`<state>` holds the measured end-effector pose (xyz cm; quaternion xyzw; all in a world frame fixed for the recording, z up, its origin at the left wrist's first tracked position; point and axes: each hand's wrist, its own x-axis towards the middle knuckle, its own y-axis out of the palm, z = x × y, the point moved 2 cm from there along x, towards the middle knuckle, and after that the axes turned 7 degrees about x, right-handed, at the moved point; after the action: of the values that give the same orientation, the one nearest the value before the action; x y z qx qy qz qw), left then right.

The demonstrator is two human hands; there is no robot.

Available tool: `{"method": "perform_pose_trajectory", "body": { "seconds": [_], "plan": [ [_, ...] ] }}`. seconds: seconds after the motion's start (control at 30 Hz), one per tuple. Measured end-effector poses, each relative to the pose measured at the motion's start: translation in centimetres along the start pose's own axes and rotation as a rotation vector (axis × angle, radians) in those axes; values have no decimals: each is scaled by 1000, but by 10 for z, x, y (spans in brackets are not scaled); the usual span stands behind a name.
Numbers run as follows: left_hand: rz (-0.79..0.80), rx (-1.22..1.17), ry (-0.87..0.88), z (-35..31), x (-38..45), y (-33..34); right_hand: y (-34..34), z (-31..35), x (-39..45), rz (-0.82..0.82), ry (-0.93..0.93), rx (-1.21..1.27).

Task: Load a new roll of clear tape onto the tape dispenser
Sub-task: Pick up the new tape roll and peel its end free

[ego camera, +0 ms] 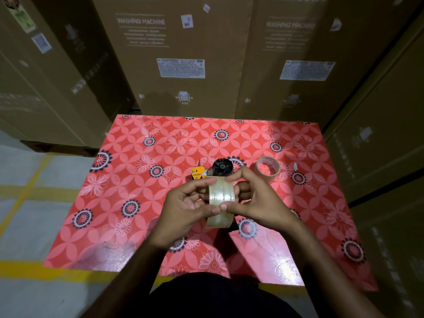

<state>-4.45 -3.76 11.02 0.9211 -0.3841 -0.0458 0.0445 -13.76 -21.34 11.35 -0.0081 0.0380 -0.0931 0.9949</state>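
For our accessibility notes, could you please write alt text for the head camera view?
Both hands, left hand and right hand, hold a roll of clear tape above a red floral table. Behind it lies a tape dispenser, with an empty tape core at its right and cardboard boxes beyond.

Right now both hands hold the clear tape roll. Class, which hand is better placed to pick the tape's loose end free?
Probably the right hand: its thumb and forefinger pinch across the top of the clear tape roll, while the left hand cradles the roll from the side and underneath, steadying it.
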Motion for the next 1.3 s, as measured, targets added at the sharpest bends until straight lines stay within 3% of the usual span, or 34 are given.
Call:
{"method": "perform_pose_trajectory", "body": {
  "seconds": [0.17,0.37,0.57,0.77,0.97,1.13,1.3],
  "plan": [
    [82,52,-48,5,-2,-5,-10,2,8,32,99,12],
    [90,23,-35,6,-1,-7,-6,9,6,-40,44,6],
    [0,-62,-12,7,1,-6,8,-8,-3,-151,131,377],
    [-7,-59,-44,11,0,0,14,-14,0,-36,148,266],
    [27,153,9,1,-1,2,20,-19,-1,-56,78,230],
    [-162,397,134,4,2,-5,22,-21,0,-56,75,70],
    [-163,492,218,1,-1,-2,25,-26,-1,-54,73,61]
  ]
}}
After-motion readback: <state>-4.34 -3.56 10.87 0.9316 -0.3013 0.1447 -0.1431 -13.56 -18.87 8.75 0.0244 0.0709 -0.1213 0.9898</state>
